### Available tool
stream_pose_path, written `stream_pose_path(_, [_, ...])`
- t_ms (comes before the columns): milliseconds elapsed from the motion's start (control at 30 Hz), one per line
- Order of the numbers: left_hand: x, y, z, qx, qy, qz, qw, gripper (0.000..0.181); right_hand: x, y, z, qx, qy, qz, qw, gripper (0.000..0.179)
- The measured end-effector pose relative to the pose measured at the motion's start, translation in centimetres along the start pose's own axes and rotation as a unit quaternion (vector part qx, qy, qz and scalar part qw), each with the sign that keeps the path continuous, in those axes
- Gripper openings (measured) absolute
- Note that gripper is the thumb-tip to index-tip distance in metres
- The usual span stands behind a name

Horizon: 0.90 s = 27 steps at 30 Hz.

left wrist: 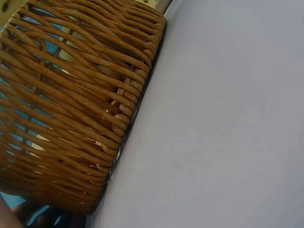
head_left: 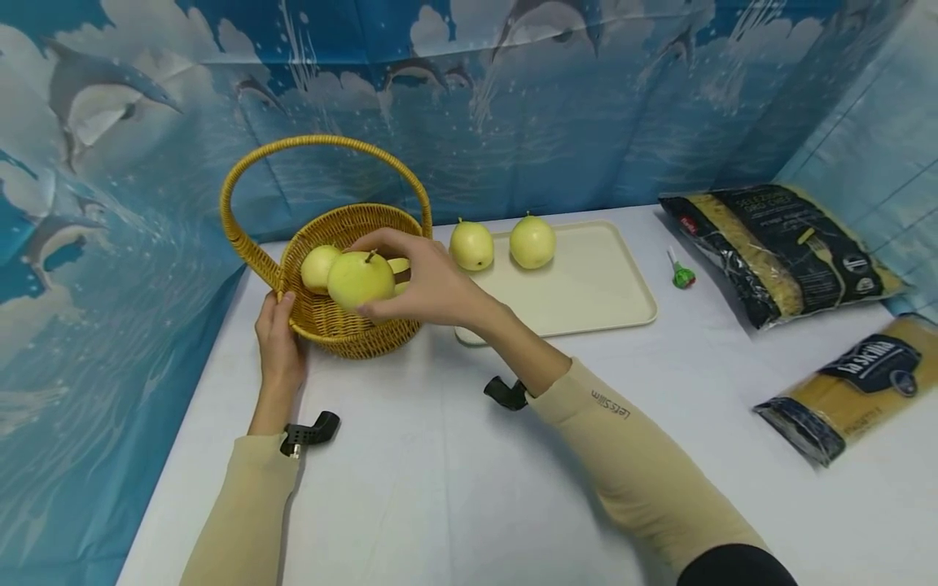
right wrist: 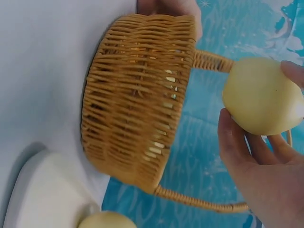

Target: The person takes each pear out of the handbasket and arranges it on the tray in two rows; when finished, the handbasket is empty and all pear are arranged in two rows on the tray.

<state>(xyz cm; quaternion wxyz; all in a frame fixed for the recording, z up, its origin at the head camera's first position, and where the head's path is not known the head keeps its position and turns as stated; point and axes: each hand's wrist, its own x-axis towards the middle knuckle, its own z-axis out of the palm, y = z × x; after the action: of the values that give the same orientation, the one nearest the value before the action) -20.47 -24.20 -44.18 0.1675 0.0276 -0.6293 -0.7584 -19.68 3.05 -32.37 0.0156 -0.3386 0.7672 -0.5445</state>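
My right hand (head_left: 432,281) grips a round yellow-green pear (head_left: 361,281) between thumb and fingers, over the wicker basket (head_left: 359,346). In the right wrist view, that pear (right wrist: 261,97) is up beyond the basket rim, fingertips against its side. Another pear (head_left: 317,268) lies inside the basket, and more yellow fruit shows partly behind my right hand. My left hand (head_left: 281,338) holds the basket's left side near the foot of its tall arched handle (head_left: 322,141). The left wrist view shows the woven wall (left wrist: 76,95) close up, with dark fingers at its lower edge.
Two pears (head_left: 532,242) sit at the back left of a cream tray (head_left: 586,285), right of the basket. Farther right are a green-wrapped lollipop (head_left: 683,275), a black pasta bag (head_left: 791,252) and a yellow pasta pack (head_left: 865,382). A blue dolphin-print curtain (head_left: 469,122) stands behind the white table.
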Motion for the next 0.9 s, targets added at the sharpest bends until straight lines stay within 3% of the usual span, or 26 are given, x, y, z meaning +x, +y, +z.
stream_pose_path(633, [-0.1, -0.1, -0.1, -0.004, -0.002, -0.003, 1.0000, 0.046, -4.5, 0.6, -5.0, 0.014, 0.063, 0.015, 0.9978, 0.060])
stream_pose_path(900, [-0.1, 0.0, -0.2, -0.015, -0.004, -0.004, 0.9999, 0.046, -6.0, 1.3, -7.1, 0.021, 0.093, 0.050, 0.9942, 0.062])
